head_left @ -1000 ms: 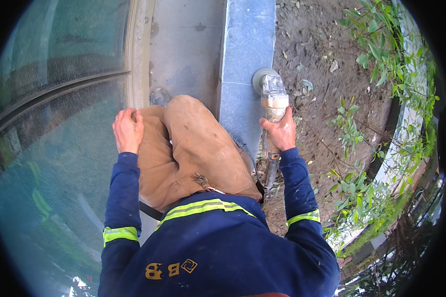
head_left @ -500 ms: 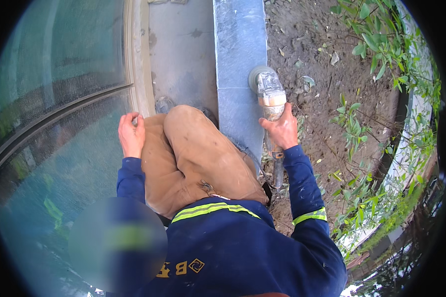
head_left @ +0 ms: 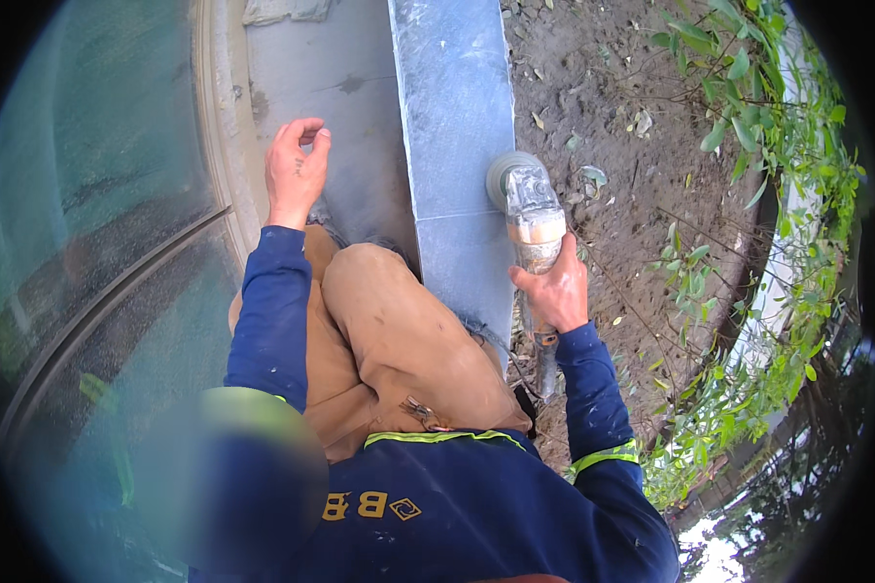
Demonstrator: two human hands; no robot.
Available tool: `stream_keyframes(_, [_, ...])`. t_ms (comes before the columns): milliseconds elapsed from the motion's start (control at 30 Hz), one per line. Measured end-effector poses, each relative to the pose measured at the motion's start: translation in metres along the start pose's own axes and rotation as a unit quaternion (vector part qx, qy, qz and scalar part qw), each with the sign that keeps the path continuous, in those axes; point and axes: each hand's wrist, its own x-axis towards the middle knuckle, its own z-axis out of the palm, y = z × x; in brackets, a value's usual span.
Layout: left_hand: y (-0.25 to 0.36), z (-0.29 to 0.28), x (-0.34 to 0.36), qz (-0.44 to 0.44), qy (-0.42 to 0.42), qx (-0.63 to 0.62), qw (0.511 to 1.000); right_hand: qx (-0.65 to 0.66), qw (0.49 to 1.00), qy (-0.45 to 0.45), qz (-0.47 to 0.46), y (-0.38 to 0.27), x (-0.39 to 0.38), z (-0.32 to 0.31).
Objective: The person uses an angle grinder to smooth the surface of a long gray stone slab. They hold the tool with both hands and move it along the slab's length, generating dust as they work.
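your left hand: forward of right, back up, fingers loosely curled, thumb beside them | left forearm: reaching forward, slightly inward; your upper arm blurred | your right hand: wrapped grip | right forearm: forward, slightly inward, wrist about straight

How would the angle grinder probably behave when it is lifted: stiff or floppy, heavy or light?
The angle grinder would probably stay stiff, since its long body looks rigid. Its bulky, metal-looking head suggests that end is heavy and may dip. Pale smears on the casing could make it somewhat slippery in the right hand.
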Motion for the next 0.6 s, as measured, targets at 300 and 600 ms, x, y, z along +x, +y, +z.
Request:
stream_keyframes(300, [0.011,0.019,0.047,-0.027,-0.015,-0.058,0.998,-0.012,1.000,-0.003,0.011,-0.011,-0.002,0.007])
stream_keyframes(600, [0.008,0.017,0.056,-0.037,-0.017,-0.071,0.997,0.004,0.999,-0.027,0.032,-0.016,0.003,0.004])
